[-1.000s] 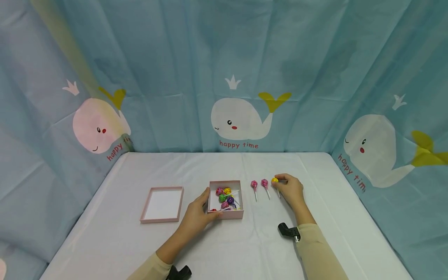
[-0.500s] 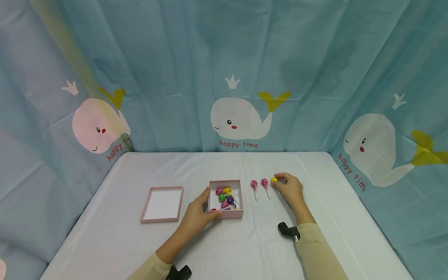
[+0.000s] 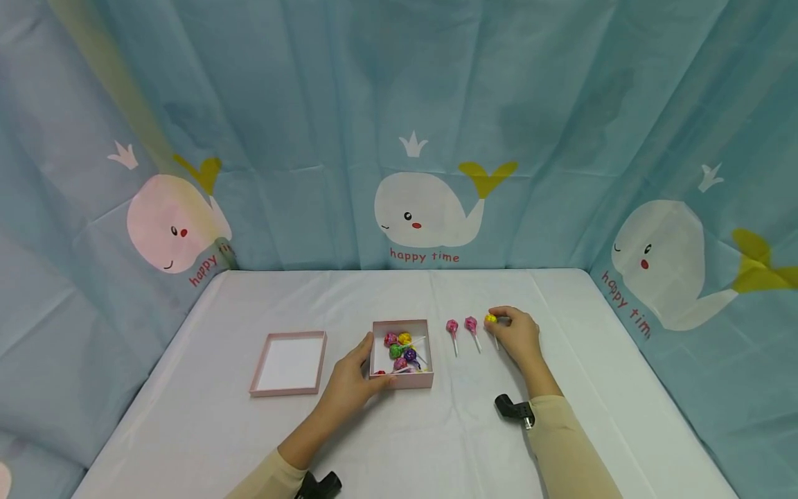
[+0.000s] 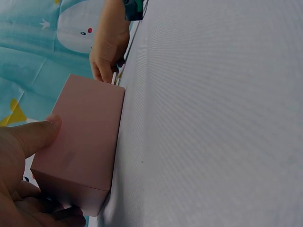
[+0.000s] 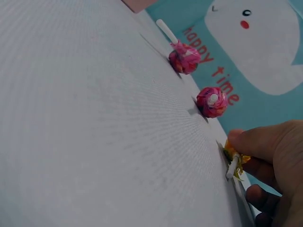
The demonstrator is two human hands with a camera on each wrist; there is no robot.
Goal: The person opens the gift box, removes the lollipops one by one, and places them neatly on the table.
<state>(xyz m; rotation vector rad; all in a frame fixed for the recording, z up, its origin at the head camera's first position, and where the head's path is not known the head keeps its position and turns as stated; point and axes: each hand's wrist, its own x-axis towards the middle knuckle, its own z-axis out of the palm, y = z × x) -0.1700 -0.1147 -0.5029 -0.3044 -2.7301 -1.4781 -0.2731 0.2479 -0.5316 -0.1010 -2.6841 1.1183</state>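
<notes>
My right hand (image 3: pixel 516 338) pinches a yellow lollipop (image 3: pixel 491 319) by its wrapped head, low at the white cloth; its white stick (image 5: pixel 232 167) points back toward me. Two pink lollipops lie to its left in a row, the nearer one (image 3: pixel 471 324) and the farther one (image 3: pixel 452 326), sticks toward me. With my left hand (image 3: pixel 351 378) I grip the left front corner of a pink open box (image 3: pixel 402 382), thumb on its front wall and fingers along its left side. Inside the box are several lollipops, among them a green one (image 3: pixel 395 351) and a purple one (image 3: pixel 409 355).
A shallow pink lid (image 3: pixel 288 394) with a white inside lies left of the box. White cloth (image 3: pixel 436 450) covers the table. A blue curtain (image 3: pixel 312 138) with printed whales rises behind and along both sides.
The yellow lollipop's head has shifted slightly in my right fingers, first left and then back right. My left hand stays on the box.
</notes>
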